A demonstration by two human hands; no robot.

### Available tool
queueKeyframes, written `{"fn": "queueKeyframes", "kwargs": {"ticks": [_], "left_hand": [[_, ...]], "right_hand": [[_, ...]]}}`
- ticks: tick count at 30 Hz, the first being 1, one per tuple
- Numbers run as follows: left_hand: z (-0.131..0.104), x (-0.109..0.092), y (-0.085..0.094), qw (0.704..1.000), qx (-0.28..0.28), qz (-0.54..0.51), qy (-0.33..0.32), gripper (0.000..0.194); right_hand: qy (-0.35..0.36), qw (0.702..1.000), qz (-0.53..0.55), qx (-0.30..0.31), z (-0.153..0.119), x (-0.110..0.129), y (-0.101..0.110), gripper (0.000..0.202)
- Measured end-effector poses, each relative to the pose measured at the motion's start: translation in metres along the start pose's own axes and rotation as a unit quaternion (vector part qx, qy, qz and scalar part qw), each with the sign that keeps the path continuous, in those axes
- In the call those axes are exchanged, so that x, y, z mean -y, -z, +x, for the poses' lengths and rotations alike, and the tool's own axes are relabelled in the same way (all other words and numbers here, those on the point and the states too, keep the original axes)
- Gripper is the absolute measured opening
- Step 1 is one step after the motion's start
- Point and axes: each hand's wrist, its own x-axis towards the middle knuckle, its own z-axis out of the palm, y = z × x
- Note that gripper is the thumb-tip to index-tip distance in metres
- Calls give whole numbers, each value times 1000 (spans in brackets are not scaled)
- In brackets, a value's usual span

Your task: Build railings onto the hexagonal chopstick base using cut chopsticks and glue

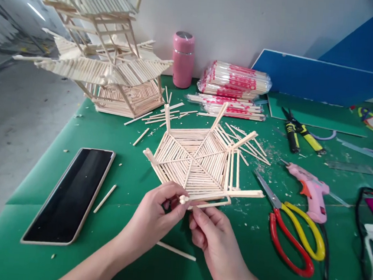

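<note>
A hexagonal wooden-stick base (175,156) lies in front of me, with bundled stick posts standing up from its corners. At the near corner, my left hand (159,209) is closed in a pinch around a stick post (184,199), whose end points toward me. My right hand (212,236) is closed just beside it, pinching a thin wooden stick (213,204) that runs along the near side of the base. The fingertips of both hands almost meet, and the stick's left end is hidden by them. A loose stick (177,250) lies on the table below my hands.
A tiered stick pavilion (114,75) stands back left, near a pink flask (182,61) and wrapped stick packs (234,81). Scissors (277,204), a pink glue gun (312,190) and cutting pliers (300,132) lie right. A phone (70,195) lies left on the green table (131,170).
</note>
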Motion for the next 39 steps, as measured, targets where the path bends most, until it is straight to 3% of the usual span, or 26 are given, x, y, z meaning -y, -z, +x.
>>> {"fn": "queueKeyframes", "kwargs": {"ticks": [16,39], "left_hand": [[4,-3,7,998,55,-23,35,14],[5,-3,7,997,70,-26,32,12]], "right_hand": [[-18,1000,11,-11,2,4,1,23],[-16,1000,16,-8,3,3,0,23]]}}
